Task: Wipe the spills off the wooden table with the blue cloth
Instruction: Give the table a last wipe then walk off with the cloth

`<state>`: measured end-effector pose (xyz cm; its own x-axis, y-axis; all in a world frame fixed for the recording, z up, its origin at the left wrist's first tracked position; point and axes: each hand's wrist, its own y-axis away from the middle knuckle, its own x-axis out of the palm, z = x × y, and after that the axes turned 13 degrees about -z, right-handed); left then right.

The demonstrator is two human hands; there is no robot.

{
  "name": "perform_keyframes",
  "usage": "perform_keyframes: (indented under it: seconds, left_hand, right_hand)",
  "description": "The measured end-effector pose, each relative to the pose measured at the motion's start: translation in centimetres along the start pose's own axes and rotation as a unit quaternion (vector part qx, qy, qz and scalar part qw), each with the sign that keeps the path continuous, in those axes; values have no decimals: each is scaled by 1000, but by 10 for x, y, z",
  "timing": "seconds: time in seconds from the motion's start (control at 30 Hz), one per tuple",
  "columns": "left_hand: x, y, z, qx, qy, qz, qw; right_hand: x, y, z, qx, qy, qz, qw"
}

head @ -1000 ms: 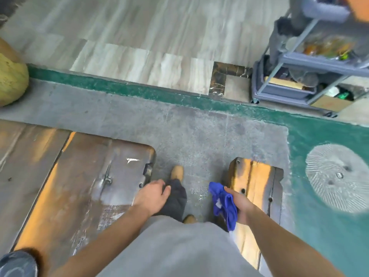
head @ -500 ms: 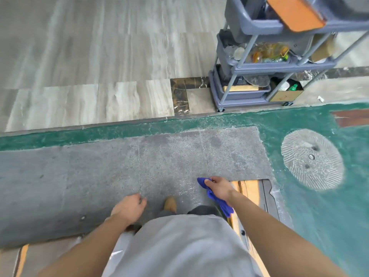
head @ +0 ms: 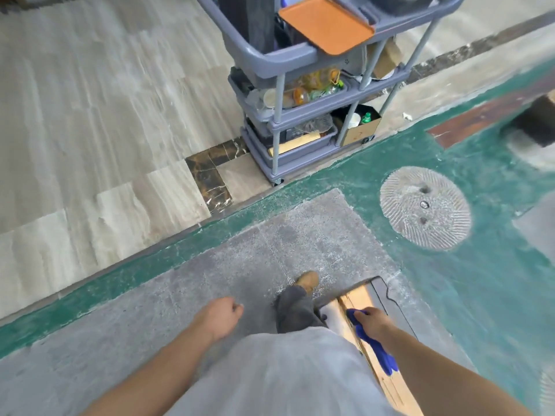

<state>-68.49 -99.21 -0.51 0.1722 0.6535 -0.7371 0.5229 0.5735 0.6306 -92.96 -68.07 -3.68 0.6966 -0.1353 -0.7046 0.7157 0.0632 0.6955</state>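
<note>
My right hand (head: 372,322) is closed around the blue cloth (head: 380,352), which hangs down below the wrist at the lower right. The hand hovers over the end of a wooden bench (head: 360,298) with a dark edge. My left hand (head: 223,315) is at lower centre, fingers curled in a loose fist with nothing in it, above the grey floor. The wooden table is out of view.
A grey three-tier cart (head: 300,94) with an orange tray (head: 326,22), dishes and bottles stands ahead at the floor's edge. A round ribbed floor plate (head: 425,207) lies in the green floor at right. My brown shoe (head: 307,280) steps forward on grey concrete.
The view has swung up and away from the wooden table, which left the frame. My right hand, still gripping the cloth, dropped over the bench; the cart is closer.
</note>
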Motion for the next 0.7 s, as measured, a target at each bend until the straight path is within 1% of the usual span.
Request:
perform_keyframes:
  seconds: [0.13, 0.23, 0.3, 0.43, 0.5, 0.7]
  left_hand:
    - [-44, -61, -68, 39, -25, 1, 999]
    - [-74, -96, -108, 45, -34, -4, 998]
    - [-93, -120, -132, 48, -40, -7, 998]
    - [-129, -163, -176, 54, -42, -17, 998]
    - [-144, -182, -188, 42, -53, -20, 998]
    - [-177, -253, -186, 15, -78, -5, 997]
  right_hand:
    - [-28, -65, -12, 51, -9, -3, 999]
    - [-72, -75, 16, 49, -3, -11, 999]
    - [-103, -87, 45, 41, -19, -4, 999]
    - [-160, -129, 110, -4, -26, 1, 1000]
    - [-179, -147, 144, -35, -33, 6, 999]
    - [-225, -209, 231, -95, -51, 28, 994]
